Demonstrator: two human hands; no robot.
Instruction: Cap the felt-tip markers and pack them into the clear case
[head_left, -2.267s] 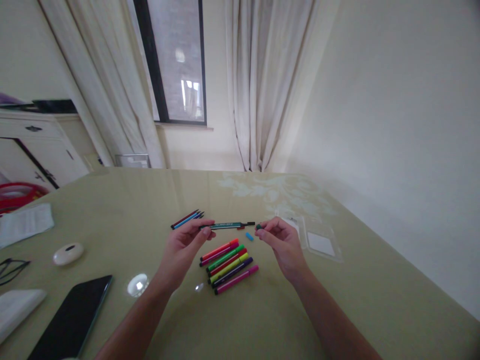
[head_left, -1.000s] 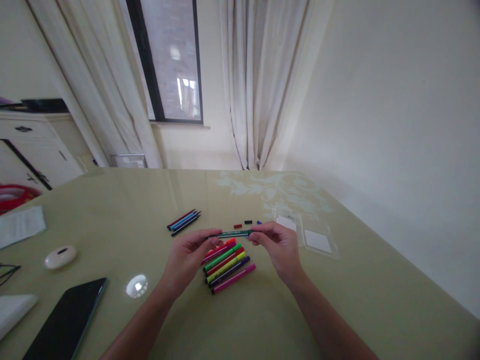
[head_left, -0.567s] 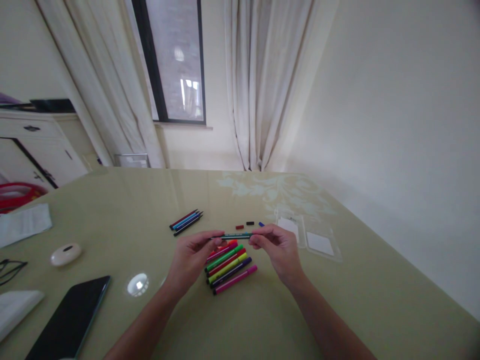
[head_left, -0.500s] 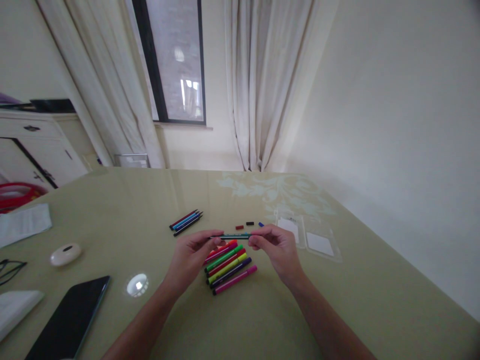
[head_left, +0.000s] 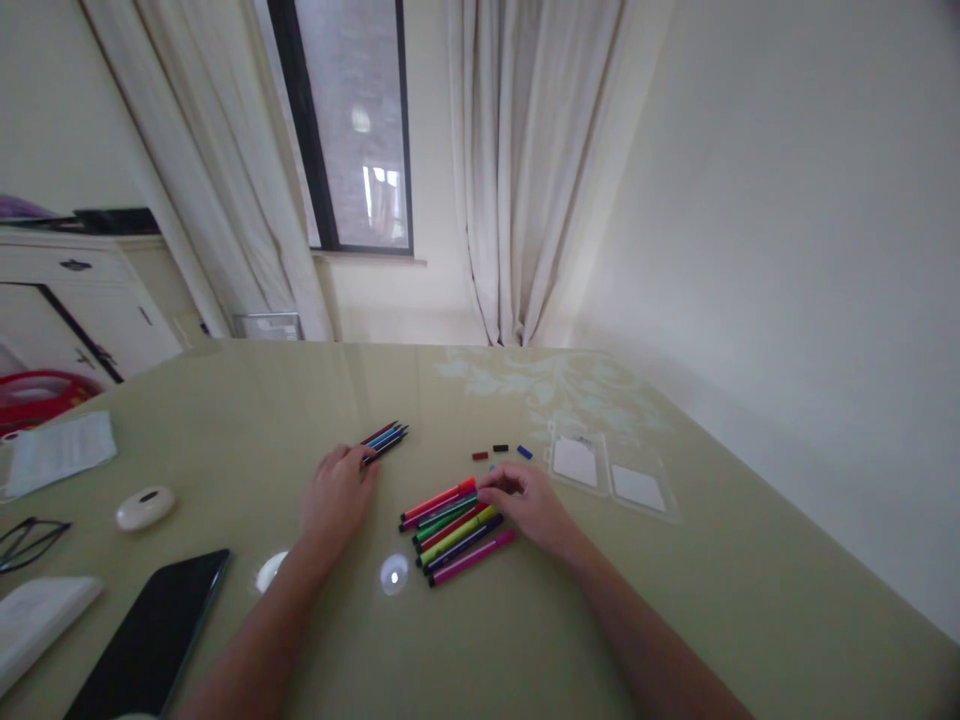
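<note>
My left hand (head_left: 337, 500) is at the near end of a small group of uncapped felt-tip pens (head_left: 391, 436). Its fingers are curled over a dark pen there, their tips partly hidden. With thumb and forefinger pinched, my right hand (head_left: 529, 500) is at the right end of a dark green felt-tip pen (head_left: 448, 511). That pen lies among several capped ones, including an orange pen (head_left: 439, 500), a yellow-green pen (head_left: 457, 541) and a pink pen (head_left: 472, 560). Beyond my right hand lie loose caps: a dark red cap (head_left: 480, 456), a black cap (head_left: 501, 448) and a blue cap (head_left: 524, 452).
An open clear plastic case (head_left: 604, 470) with white cards lies to the right. On the left are a black phone (head_left: 150, 635), a white oval object (head_left: 145, 508), glasses (head_left: 34, 545), a white box-like object (head_left: 45, 625) and a paper sheet (head_left: 64, 452).
The dark green pen, held up between both hands before, now lies among the capped pens. My left hand has moved left to the uncapped pens; my right hand has lowered slightly.
</note>
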